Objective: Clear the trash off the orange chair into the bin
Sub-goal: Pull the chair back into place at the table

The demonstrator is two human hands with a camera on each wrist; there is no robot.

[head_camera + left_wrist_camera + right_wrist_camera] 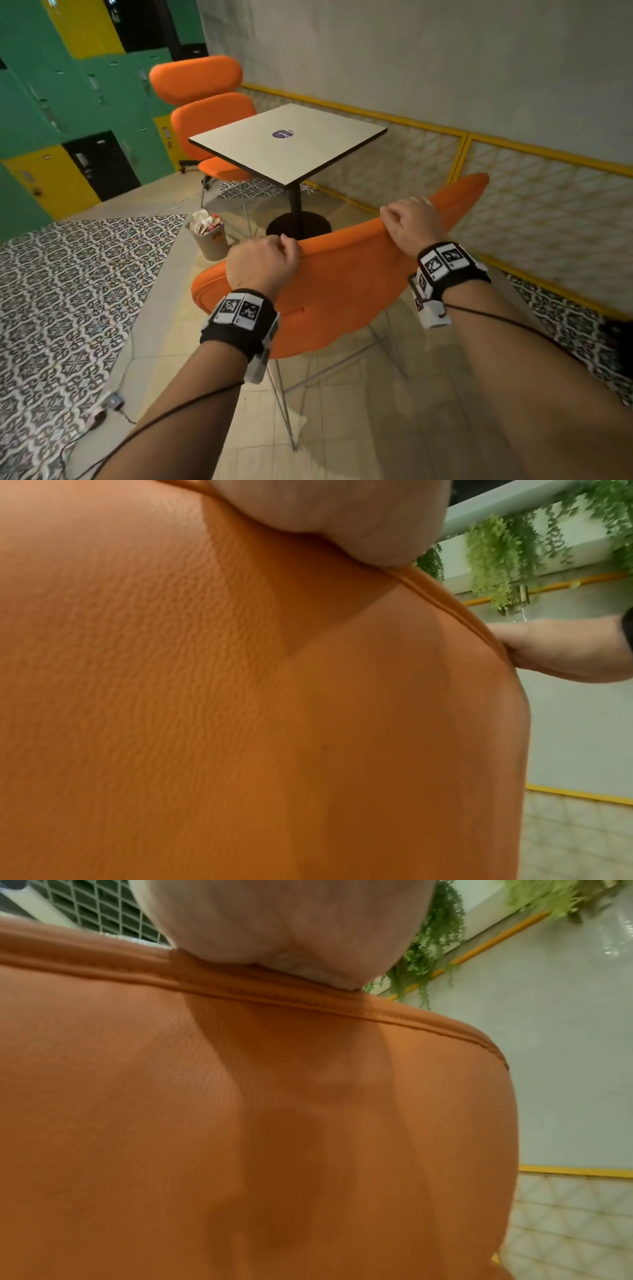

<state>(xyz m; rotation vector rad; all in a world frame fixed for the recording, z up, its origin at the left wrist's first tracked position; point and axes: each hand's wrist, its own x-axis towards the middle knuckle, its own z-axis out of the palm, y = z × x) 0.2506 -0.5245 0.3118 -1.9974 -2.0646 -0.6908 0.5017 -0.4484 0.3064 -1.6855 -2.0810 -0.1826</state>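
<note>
**Orange chair held by its backrest, both hands; bin beyond it**

Landmark: the near orange chair (329,284), seen from behind and tilted, on thin wire legs.

- Left hand (262,262): fingers curled over the top edge of the chair's backrest, left end. Gripping the chair, nothing else in it.
- Right hand (412,222): fingers curled over the same top edge, further right and higher, since the backrest slants. Also gripping the chair. The two-handed hold, spread along the edge, reads as a grip for shifting or tipping the chair rather than for picking anything up.
- Seat of the chair: hidden behind the backrest in every view; whether trash is on it cannot be told. Both wrist views show only the orange upholstery and its seam.
- Bin (209,238): on the floor beyond the chair's left end, well apart from both hands. Wrappers and crumpled paper (205,222) are heaped above its rim. Judged: most of the clearing is likely done.
- Counter (287,142): a square white top on a black pedestal, beyond the chair. Only a round sticker (283,133) on it.
- Second orange chair (209,116): beyond the counter, against coloured lockers (65,113).
</note>
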